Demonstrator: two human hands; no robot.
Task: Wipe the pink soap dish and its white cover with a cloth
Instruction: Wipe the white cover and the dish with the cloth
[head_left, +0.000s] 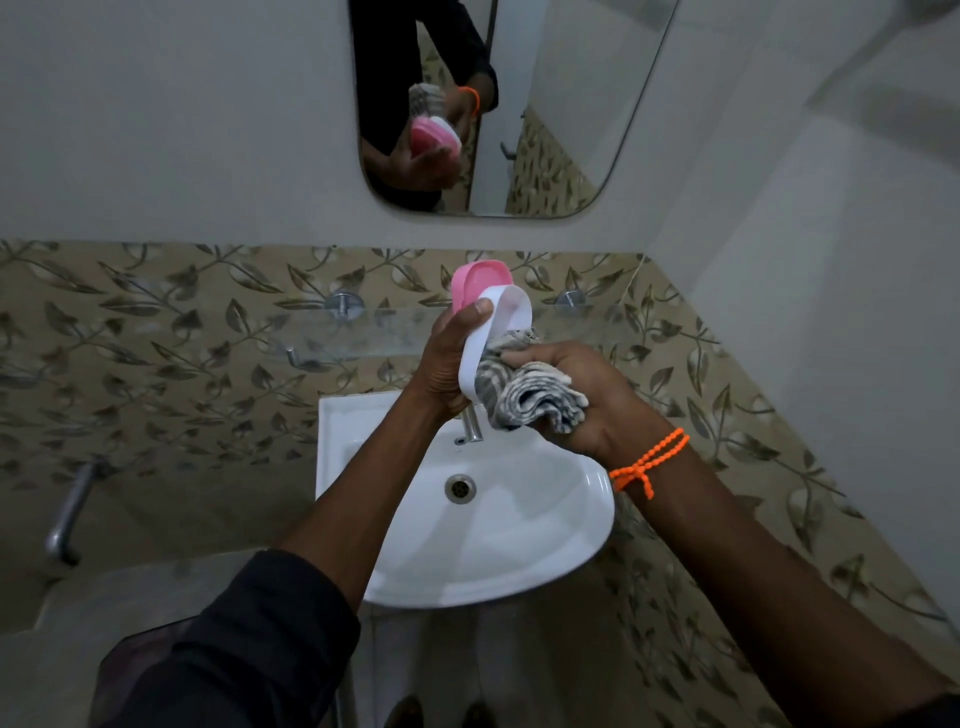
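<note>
My left hand (447, 358) holds the pink soap dish (475, 283) and its white cover (493, 338) together, upright above the sink. The pink dish sits behind the cover, farther from me. My right hand (582, 395) grips a bunched grey-and-white striped cloth (530, 397) and presses it against the cover's inner side. An orange beaded band circles my right wrist. The mirror shows both hands, the dish and the cloth from the other side.
A white wash basin (545, 525) with a chrome tap (471, 423) lies directly below my hands. A glass shelf (363, 332) runs along the leaf-patterned tiled wall behind them. A mirror (545, 104) hangs above. A metal tap (67, 512) sticks out at the left.
</note>
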